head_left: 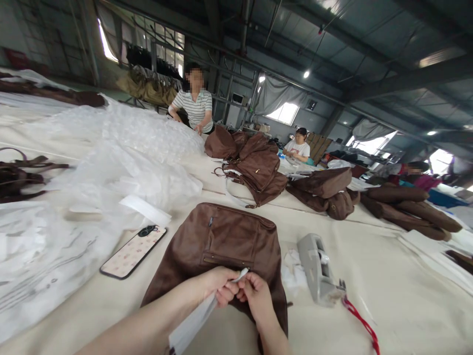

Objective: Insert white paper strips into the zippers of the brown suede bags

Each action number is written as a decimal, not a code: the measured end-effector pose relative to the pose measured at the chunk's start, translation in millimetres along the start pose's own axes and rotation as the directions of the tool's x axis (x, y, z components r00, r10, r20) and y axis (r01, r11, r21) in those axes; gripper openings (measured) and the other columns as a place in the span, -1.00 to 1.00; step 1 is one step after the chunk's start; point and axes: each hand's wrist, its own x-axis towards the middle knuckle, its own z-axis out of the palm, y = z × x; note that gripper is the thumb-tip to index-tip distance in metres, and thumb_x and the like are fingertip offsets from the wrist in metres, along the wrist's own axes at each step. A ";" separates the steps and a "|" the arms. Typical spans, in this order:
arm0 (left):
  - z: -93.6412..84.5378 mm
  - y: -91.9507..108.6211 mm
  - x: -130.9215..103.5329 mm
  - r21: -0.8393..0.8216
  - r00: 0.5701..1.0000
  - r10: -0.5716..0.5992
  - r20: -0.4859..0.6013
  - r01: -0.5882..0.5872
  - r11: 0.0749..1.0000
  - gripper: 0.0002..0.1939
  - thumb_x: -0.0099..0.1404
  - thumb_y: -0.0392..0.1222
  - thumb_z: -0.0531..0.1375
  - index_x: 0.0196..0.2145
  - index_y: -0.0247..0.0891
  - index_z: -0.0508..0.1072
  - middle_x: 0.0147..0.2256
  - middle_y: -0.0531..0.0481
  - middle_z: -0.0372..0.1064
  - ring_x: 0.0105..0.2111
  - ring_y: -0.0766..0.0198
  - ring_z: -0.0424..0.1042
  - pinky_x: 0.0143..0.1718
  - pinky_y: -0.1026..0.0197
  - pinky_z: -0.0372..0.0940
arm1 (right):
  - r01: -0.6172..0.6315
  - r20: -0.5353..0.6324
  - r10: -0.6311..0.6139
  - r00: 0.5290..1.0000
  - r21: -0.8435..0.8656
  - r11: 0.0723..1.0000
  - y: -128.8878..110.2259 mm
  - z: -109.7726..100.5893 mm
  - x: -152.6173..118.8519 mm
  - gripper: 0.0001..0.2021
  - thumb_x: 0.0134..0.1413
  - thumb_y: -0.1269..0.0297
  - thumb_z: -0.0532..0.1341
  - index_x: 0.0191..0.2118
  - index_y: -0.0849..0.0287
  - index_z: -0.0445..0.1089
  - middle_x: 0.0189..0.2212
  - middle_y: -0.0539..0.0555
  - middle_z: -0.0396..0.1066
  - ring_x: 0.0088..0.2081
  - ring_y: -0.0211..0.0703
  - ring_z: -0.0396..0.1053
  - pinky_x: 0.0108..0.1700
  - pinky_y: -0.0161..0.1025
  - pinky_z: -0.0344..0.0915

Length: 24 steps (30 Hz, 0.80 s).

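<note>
A brown bag lies on the pale table in front of me, a zipper across its front panel. Over its lower part, my left hand is closed round a white strip that hangs down toward the bottom edge of the view. My right hand pinches the strip's upper end, close beside the left fingers. Left of the bag rests a phone in a patterned case. A grey tape dispenser stands to the right.
Clear plastic bags spread over the left side. Brown bags are piled further back, with more to the right. A red cord lies by the dispenser. Several people are in the background, one in a striped shirt.
</note>
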 end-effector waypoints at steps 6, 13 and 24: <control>7.9 -13.2 13.7 0.036 0.994 0.089 -0.062 -0.086 0.996 -0.56 0.21 0.22 0.04 -0.46 -0.25 0.26 -0.72 0.27 -0.24 -0.77 0.50 -0.38 -0.75 0.40 -0.33 | -0.110 -0.096 0.108 0.990 -0.021 0.994 2.8 2.5 5.8 -0.72 -0.14 0.08 0.25 -0.57 0.20 0.30 -0.74 -0.05 0.29 -0.73 -0.33 0.17 -0.70 -0.40 0.09; 24.1 -11.5 1.0 0.969 0.511 0.839 -0.187 -0.045 0.244 -0.55 0.37 -0.01 -0.14 -0.42 -0.28 0.40 -0.44 -0.06 0.38 -0.42 0.24 0.36 -0.32 0.22 0.21 | -0.101 -0.169 0.126 0.978 0.152 0.983 3.9 -5.8 2.4 -0.62 -0.08 -0.04 0.20 -0.62 0.18 0.22 -0.79 -0.10 0.20 -0.82 -0.45 0.00 -0.79 -0.46 -0.17; 47.3 -24.8 -2.0 0.833 0.699 0.715 -0.025 0.409 -0.371 -0.68 0.21 -0.45 -0.06 -0.15 -0.34 0.38 -0.29 -0.17 0.35 -0.35 0.11 0.39 -0.38 0.14 0.29 | -0.165 -0.160 0.207 0.965 0.240 0.957 -5.5 -7.3 -1.1 -0.42 -0.05 -0.26 0.10 -0.66 0.23 0.28 -0.82 -0.01 0.21 -0.84 -0.42 0.03 -0.80 -0.45 -0.21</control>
